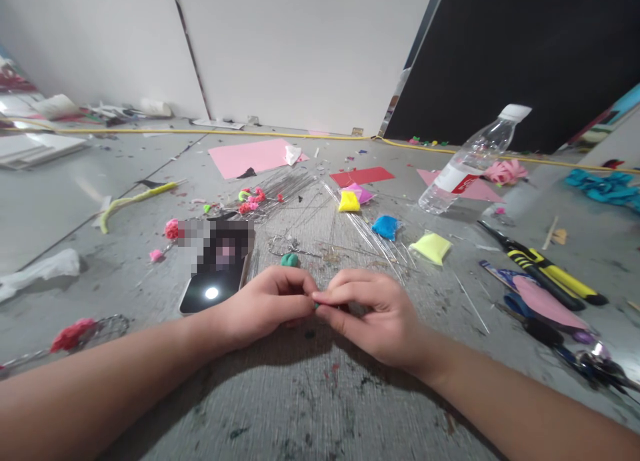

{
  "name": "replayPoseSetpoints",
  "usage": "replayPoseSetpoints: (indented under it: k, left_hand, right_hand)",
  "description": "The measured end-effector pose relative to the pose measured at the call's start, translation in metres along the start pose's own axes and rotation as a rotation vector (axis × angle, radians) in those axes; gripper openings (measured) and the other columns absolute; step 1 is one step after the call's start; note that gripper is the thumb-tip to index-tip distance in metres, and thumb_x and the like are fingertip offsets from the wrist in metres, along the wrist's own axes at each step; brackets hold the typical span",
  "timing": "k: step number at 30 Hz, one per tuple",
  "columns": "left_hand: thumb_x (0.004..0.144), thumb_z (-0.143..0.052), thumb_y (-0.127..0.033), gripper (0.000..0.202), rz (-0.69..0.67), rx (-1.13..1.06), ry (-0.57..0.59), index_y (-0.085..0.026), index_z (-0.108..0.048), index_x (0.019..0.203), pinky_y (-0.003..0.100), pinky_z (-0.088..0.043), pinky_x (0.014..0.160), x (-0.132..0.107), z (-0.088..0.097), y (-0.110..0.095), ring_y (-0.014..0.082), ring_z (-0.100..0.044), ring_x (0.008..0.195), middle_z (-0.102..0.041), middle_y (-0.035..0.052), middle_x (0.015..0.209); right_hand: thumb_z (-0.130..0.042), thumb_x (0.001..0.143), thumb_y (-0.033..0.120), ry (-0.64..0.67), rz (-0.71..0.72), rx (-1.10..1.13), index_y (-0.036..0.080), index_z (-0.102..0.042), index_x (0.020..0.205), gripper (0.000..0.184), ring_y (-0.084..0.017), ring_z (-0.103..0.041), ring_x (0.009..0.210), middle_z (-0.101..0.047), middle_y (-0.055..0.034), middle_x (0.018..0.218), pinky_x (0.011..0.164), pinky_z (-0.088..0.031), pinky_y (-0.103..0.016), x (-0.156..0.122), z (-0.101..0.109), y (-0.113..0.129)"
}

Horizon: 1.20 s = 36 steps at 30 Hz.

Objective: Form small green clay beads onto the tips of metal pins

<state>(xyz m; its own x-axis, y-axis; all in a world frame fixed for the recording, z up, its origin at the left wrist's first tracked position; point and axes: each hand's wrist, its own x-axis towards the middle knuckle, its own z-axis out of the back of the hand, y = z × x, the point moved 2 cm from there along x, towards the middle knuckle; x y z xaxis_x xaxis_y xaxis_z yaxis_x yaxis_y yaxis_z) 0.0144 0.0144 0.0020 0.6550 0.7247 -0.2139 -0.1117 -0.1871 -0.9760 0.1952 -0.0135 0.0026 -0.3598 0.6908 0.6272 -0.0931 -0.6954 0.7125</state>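
Observation:
Above the near middle of the table, my left hand (273, 304) and my right hand (373, 311) meet at the fingertips. Both are closed in a pinch around a small piece of green clay (317, 305), mostly hidden by the fingers. Just beyond my left hand lies a larger lump of green clay (289, 259). A phone (215, 284) with a bright spot on its dark screen lies beside my left wrist. Past my hands are packets of yellow clay (349, 201), blue clay (385, 227) and pale yellow clay (431, 248).
Thin metal wires (370, 231) spread over the table's middle. A clear plastic bottle (467, 161) stands at the back right, near yellow-handled pliers (550, 271). Pink paper (250, 158) and a red paper strip (363, 176) lie farther back. A red clay-and-wire piece (73, 335) sits at left.

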Motion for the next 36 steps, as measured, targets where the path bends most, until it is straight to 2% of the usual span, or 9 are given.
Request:
replayPoseSetpoints:
  k: [6, 12, 19, 24, 30, 36]
  left_hand:
    - [0.074, -0.066, -0.027, 0.014, 0.017, 0.012, 0.013, -0.016, -0.059, 0.067, 0.023, -0.025, 0.048, 0.000, -0.002, -0.003, 0.0084, -0.037, 0.051, -0.049, -0.0046, 0.056]
    - [0.074, -0.067, -0.032, 0.020, 0.018, -0.016, -0.020, -0.016, -0.058, 0.065, 0.023, -0.022, 0.047, -0.001, -0.003, -0.006, 0.0078, -0.035, 0.048, -0.048, -0.0047, 0.052]
    - [0.075, -0.064, -0.029, 0.016, 0.027, -0.025, -0.007, -0.016, -0.058, 0.067, 0.023, -0.022, 0.047, 0.000, -0.002, -0.001, 0.0080, -0.036, 0.049, -0.047, -0.0051, 0.053]
    - [0.076, -0.066, -0.031, 0.019, 0.027, 0.018, 0.004, -0.016, -0.058, 0.068, 0.023, -0.024, 0.047, -0.001, -0.003, -0.001, 0.0078, -0.036, 0.049, -0.048, -0.0048, 0.056]
    - [0.077, -0.069, -0.037, 0.026, 0.023, 0.046, 0.029, -0.016, -0.057, 0.067, 0.022, -0.027, 0.048, 0.000, -0.002, -0.002, 0.0089, -0.037, 0.052, -0.048, -0.0036, 0.058]
    - [0.076, -0.065, -0.028, 0.020, -0.038, 0.147, 0.062, -0.017, -0.054, 0.065, 0.022, -0.026, 0.048, -0.001, -0.001, -0.004, 0.0084, -0.034, 0.053, -0.044, -0.0053, 0.057]
  right_hand:
    - [-0.076, 0.087, 0.013, 0.056, -0.096, 0.060, 0.020, -0.078, 0.094, 0.010, -0.014, -0.070, 0.069, -0.076, -0.0031, 0.080, 0.065, -0.058, -0.028, 0.002, 0.002, -0.002]
    - [-0.074, 0.087, 0.011, -0.036, -0.037, -0.011, 0.023, -0.077, 0.090, 0.012, -0.013, -0.067, 0.070, -0.072, -0.0015, 0.081, 0.064, -0.058, -0.028, 0.003, 0.005, 0.002]
    - [-0.069, 0.089, 0.009, 0.011, -0.015, 0.000, 0.023, -0.077, 0.096, 0.017, -0.014, -0.068, 0.074, -0.072, -0.0031, 0.087, 0.067, -0.058, -0.029, 0.003, 0.003, 0.004]
    - [-0.065, 0.090, 0.011, 0.015, -0.112, 0.063, 0.022, -0.075, 0.089, 0.015, -0.014, -0.065, 0.072, -0.069, -0.0022, 0.081, 0.065, -0.056, -0.029, 0.004, 0.003, 0.005]
    - [-0.070, 0.089, 0.014, 0.047, -0.176, 0.148, 0.023, -0.074, 0.087, 0.009, -0.014, -0.065, 0.074, -0.070, -0.0022, 0.084, 0.065, -0.055, -0.029, 0.002, 0.002, -0.001]
    - [-0.078, 0.085, 0.020, 0.095, -0.359, 0.259, 0.022, -0.073, 0.085, 0.005, -0.012, -0.061, 0.070, -0.068, -0.0003, 0.081, 0.060, -0.050, -0.026, -0.002, 0.000, -0.010]
